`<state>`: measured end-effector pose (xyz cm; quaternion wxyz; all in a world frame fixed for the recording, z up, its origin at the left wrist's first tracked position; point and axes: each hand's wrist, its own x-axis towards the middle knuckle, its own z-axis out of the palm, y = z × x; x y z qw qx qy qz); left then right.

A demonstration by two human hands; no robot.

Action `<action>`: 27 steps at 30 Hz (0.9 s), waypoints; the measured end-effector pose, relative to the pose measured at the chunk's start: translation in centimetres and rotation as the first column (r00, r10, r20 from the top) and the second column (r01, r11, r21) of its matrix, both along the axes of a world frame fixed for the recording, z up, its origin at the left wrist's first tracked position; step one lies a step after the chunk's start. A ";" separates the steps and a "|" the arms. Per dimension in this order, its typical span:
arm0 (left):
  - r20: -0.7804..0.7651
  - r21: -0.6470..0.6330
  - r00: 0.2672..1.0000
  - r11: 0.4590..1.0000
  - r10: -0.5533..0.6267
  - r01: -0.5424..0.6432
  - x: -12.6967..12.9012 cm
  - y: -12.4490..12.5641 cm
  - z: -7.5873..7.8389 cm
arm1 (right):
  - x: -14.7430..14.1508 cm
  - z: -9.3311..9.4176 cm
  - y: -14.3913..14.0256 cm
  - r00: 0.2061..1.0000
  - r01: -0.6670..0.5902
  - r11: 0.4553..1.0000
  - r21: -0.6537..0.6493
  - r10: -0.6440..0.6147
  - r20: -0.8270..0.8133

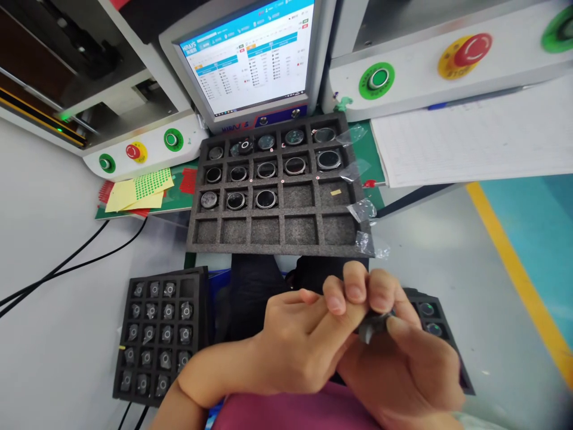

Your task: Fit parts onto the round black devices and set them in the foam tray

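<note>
Small dark part (373, 325) sits pinched between both hands down by the lap: right hand (403, 358) fingers closed on it, left hand (299, 340) fingertips curled over the top. Big foam tray (277, 239) of round rings is just beyond, smaller foam tray (197, 286) at left.

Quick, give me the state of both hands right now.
Left hand: fingers curled, pinching at the small dark round part together with the other hand.
Right hand: closed on the same part, thumb on top.

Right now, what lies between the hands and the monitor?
In the head view, a black foam tray of round parts lies between the hands and the monitor.
</note>
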<state>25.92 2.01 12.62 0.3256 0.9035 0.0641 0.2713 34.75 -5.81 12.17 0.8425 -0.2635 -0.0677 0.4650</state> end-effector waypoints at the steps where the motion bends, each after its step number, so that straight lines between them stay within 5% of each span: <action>1: -0.006 0.013 1.000 1.000 0.003 -0.003 0.0 0.0 0.0 | -0.1 -0.2 0.1 1.000 0.009 1.000 0.014 -0.009 -0.003; 10: -0.073 0.018 0.991 0.993 0.116 -0.115 -0.2 -0.4 0.2 | 0.4 -0.4 0.0 0.991 -0.132 0.981 0.145 0.130 0.020; 27: -0.028 -0.054 0.992 0.991 0.124 -0.125 0.0 -0.3 0.2 | -1.1 -1.3 0.6 0.993 0.064 0.995 0.071 -0.070 0.094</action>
